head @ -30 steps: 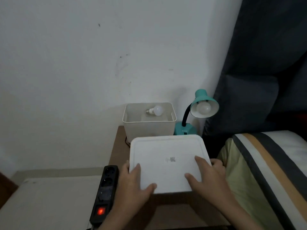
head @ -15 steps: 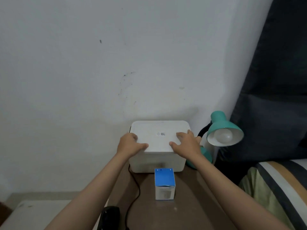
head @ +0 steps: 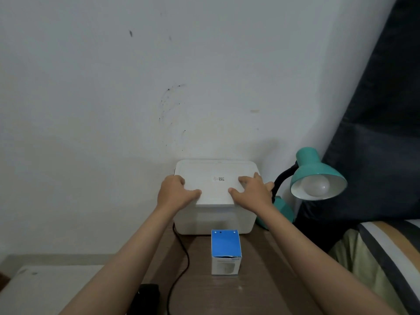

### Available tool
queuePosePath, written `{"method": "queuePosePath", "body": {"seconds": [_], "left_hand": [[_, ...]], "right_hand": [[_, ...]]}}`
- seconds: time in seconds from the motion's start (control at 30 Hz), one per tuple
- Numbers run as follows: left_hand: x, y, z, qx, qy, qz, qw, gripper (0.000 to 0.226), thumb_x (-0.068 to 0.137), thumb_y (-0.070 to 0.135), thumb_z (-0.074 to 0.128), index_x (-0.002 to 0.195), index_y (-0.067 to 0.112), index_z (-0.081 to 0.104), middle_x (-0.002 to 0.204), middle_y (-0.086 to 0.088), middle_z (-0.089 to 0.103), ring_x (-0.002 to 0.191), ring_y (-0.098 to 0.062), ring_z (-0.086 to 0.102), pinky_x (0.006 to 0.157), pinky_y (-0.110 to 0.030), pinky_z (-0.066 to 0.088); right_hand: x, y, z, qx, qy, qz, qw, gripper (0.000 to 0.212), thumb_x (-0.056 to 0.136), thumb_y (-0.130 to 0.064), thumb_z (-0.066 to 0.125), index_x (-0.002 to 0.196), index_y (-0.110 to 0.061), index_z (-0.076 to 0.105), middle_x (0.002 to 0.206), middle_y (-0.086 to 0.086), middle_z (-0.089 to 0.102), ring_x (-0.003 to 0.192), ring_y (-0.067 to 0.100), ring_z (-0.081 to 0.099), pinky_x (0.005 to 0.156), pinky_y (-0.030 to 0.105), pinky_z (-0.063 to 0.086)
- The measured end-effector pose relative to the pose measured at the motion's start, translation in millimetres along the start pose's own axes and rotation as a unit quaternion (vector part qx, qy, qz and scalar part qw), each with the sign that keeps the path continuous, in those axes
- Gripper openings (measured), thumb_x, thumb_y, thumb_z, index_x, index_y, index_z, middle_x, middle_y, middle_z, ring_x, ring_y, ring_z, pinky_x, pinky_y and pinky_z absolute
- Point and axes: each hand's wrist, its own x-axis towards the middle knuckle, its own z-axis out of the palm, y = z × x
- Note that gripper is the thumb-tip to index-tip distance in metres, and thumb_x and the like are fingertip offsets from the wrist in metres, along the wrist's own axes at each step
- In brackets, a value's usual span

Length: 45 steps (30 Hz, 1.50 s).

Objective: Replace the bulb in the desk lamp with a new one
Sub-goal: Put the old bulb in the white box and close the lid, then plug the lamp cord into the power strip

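Observation:
A teal desk lamp [head: 314,169] stands at the right of the brown table, its shade tilted toward me with a white bulb [head: 317,185] screwed in. A white storage box [head: 213,220] sits against the wall with its white lid [head: 216,178] on top. My left hand [head: 175,193] grips the lid's left front edge, thumb along the front. My right hand [head: 251,192] grips its right front edge. The bulb inside the box is hidden. A small blue-topped bulb carton [head: 225,252] stands upright just in front of the box.
A black cord [head: 181,253] runs from behind the box down the table's left side to a black power strip [head: 146,298]. A bed with a striped cover [head: 386,258] lies at the right, dark curtain [head: 381,110] behind the lamp.
One second ago I held the lid near me with the box open and a bulb inside. The lid now rests on the box under both hands, and the blue carton has come into view.

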Motion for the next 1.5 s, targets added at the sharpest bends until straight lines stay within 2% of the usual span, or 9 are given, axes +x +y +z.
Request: {"method": "queuePosePath", "body": {"seconds": [0.2,0.5,0.73,0.83,0.93,1.03,1.17,1.3,1.5], "left_hand": [[8.7,-7.3,-6.0,0.021,-0.006,0.0,1.0,0.039,0.067,0.037,0.077,0.088,0.013,0.055,0.091,0.001,0.045,0.084,-0.016,0.044,0.072,-0.03,0.04],[13.7,-19.5,-5.0,0.095,-0.05,0.036,0.994,0.053,0.077,0.044,0.069,0.111,0.005,0.056,0.108,-0.005,0.056,0.109,-0.024,0.052,0.08,-0.031,0.042],[0.8,-13.3,-12.7,0.198,-0.126,0.05,0.971,0.066,0.086,0.055,0.049,0.13,0.006,0.042,0.145,-0.018,0.038,0.135,-0.031,0.033,0.104,-0.045,0.037],[-38.2,-24.8,-14.9,0.085,-0.04,0.079,0.992,0.066,0.087,0.046,0.055,0.137,0.006,0.037,0.147,-0.017,0.035,0.139,-0.03,0.027,0.11,-0.041,0.029],[-91.7,-49.9,-19.5,0.01,0.011,0.101,0.995,0.054,0.085,0.033,0.063,0.128,0.005,0.048,0.131,-0.016,0.053,0.123,-0.03,0.047,0.102,-0.036,0.039],[-144.3,-87.7,-22.7,0.001,0.011,0.083,0.997,0.053,0.082,0.035,0.064,0.125,0.007,0.05,0.125,-0.014,0.056,0.119,-0.029,0.051,0.1,-0.037,0.042],[-209.6,-131.8,-20.7,0.016,0.023,0.007,1.0,0.054,0.081,0.03,0.067,0.127,0.009,0.048,0.127,-0.013,0.052,0.12,-0.029,0.046,0.098,-0.035,0.039],[-249.5,-161.4,-15.2,0.058,-0.001,-0.029,0.998,0.059,0.077,0.036,0.069,0.127,0.013,0.048,0.123,-0.011,0.05,0.118,-0.029,0.044,0.093,-0.037,0.042],[-268.3,-175.2,-6.4,0.049,0.003,-0.033,0.998,0.063,0.078,0.04,0.068,0.129,0.011,0.046,0.119,-0.009,0.05,0.115,-0.026,0.044,0.089,-0.032,0.042]], "right_hand": [[-0.8,-11.7,4.2,-0.016,-0.009,0.002,1.0,0.059,0.085,-0.049,0.055,0.138,-0.026,0.044,0.158,0.009,0.014,0.134,0.044,0.013,0.109,0.048,0.025],[-4.8,2.6,19.5,-0.077,0.007,-0.045,0.996,0.057,0.088,-0.056,0.043,0.138,-0.03,0.036,0.159,0.012,0.011,0.131,0.045,0.019,0.108,0.049,0.023],[-23.1,-9.0,11.6,-0.077,-0.007,-0.057,0.995,0.059,0.091,-0.052,0.045,0.141,-0.023,0.036,0.158,0.024,-0.003,0.144,0.044,-0.008,0.113,0.058,-0.01],[-68.8,-20.3,26.3,0.022,0.106,-0.207,0.972,0.046,0.089,-0.034,0.056,0.13,-0.013,0.053,0.149,0.024,0.03,0.14,0.042,0.02,0.115,0.056,0.016],[-127.0,-19.7,59.2,0.089,0.106,-0.326,0.935,0.033,0.084,-0.026,0.057,0.109,-0.007,0.065,0.11,0.016,0.061,0.107,0.033,0.054,0.091,0.044,0.048],[-172.9,-8.7,98.6,0.084,-0.025,-0.308,0.947,0.023,0.084,-0.023,0.056,0.102,-0.014,0.067,0.093,0.007,0.062,0.089,0.024,0.058,0.074,0.036,0.049],[-206.3,1.8,137.7,0.067,-0.137,-0.249,0.956,0.019,0.083,-0.022,0.063,0.102,-0.021,0.067,0.098,0.0,0.063,0.086,0.01,0.056,0.074,0.024,0.046],[-216.9,0.2,159.4,0.018,-0.164,-0.242,0.956,0.032,0.08,-0.032,0.067,0.111,-0.023,0.067,0.1,0.004,0.063,0.092,0.019,0.059,0.078,0.029,0.046],[-215.0,-7.6,168.2,0.039,-0.167,-0.183,0.968,0.027,0.082,-0.016,0.067,0.108,-0.016,0.07,0.098,0.003,0.07,0.094,0.018,0.064,0.076,0.025,0.047]]}}
